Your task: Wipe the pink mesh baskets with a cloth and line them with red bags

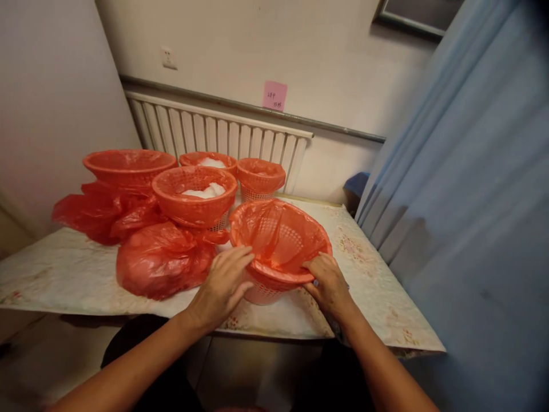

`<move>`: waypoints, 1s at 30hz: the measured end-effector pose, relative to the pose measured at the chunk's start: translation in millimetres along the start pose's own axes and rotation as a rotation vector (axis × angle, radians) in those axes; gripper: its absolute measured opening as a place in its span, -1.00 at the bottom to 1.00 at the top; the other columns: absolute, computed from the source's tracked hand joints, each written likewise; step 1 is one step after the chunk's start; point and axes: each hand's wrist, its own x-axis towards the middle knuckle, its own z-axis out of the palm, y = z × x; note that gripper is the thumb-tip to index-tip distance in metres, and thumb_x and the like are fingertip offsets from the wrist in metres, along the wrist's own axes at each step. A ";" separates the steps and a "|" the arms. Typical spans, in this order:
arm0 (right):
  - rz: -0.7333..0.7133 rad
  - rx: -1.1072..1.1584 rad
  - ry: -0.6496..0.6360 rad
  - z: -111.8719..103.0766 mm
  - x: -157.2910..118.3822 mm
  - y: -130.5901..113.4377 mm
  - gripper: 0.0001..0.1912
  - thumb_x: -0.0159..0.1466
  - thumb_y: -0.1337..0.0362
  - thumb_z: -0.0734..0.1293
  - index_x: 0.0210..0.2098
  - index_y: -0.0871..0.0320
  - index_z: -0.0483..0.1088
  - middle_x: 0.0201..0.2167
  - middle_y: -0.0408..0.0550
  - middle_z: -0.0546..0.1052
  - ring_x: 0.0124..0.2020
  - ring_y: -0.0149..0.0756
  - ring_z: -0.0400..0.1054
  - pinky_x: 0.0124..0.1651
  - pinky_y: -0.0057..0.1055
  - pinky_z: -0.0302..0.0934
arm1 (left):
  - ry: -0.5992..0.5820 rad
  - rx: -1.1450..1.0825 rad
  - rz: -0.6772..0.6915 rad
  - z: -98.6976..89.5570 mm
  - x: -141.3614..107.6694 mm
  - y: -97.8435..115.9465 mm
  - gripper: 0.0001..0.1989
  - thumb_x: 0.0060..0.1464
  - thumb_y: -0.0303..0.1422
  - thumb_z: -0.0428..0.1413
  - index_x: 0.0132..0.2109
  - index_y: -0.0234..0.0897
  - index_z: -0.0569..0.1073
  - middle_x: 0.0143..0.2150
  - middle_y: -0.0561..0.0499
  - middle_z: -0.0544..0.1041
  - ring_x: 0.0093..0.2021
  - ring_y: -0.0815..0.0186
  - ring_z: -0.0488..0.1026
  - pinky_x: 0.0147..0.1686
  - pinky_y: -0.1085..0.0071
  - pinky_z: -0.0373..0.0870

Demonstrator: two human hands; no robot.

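Observation:
A perforated plastic wastebasket (262, 293) stands near the front of the table, tilted a little toward me. Its red plastic bag liner (278, 232) is folded over the rim and spreads inside. At the rim's right front, my right hand (329, 283) is closed, fingers inside and thumb outside. My left hand (225, 280) is at the left front of the rim, its fingers stretched out and its thumb apart. Whether those left fingertips touch the liner is hard to tell. Just left of that hand lies a filled red plastic bag (160, 260).
Behind are more red-lined baskets, one (193, 200) with white stuff inside, another (261, 174) by the radiator (206, 129). More red bags (98, 214) lie at left. A flowered cloth (377, 280) covers the table. A blue curtain (463, 189) hangs along the right side.

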 end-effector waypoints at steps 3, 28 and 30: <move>-0.016 -0.022 -0.025 4.6 1.3 -9.7 -0.81 0.24 0.27 0.37 -0.15 0.14 0.37 -0.31 -0.04 0.48 -0.21 -0.16 0.31 0.07 -0.10 0.15 | 0.190 -0.159 -0.374 2.8 -12.2 -15.3 -0.60 0.20 -0.36 0.04 0.17 -0.29 0.30 0.16 -0.22 0.40 0.17 0.08 0.32 0.17 0.02 0.24; -0.079 -0.033 -0.009 15.4 12.3 -7.7 -0.85 0.27 0.24 0.31 -0.41 0.12 0.27 -0.45 -0.12 0.33 -0.33 -0.22 0.21 -0.12 -0.20 0.12 | 0.279 -1.517 -1.260 9.4 28.9 -79.1 -0.72 0.25 -0.17 0.03 -0.27 -0.28 0.46 -0.44 0.02 0.53 -0.55 0.40 0.43 -0.48 0.47 0.39; -0.089 -0.042 -0.007 15.4 11.5 -4.3 -0.86 0.25 0.26 0.32 -0.40 0.11 0.27 -0.46 -0.13 0.33 -0.33 -0.22 0.21 -0.06 -0.17 0.12 | 0.266 -1.551 -1.299 11.0 22.9 -79.5 -0.63 0.28 -0.13 -0.04 -0.37 -0.30 0.39 -0.51 0.01 0.49 -0.60 0.38 0.42 -0.52 0.45 0.38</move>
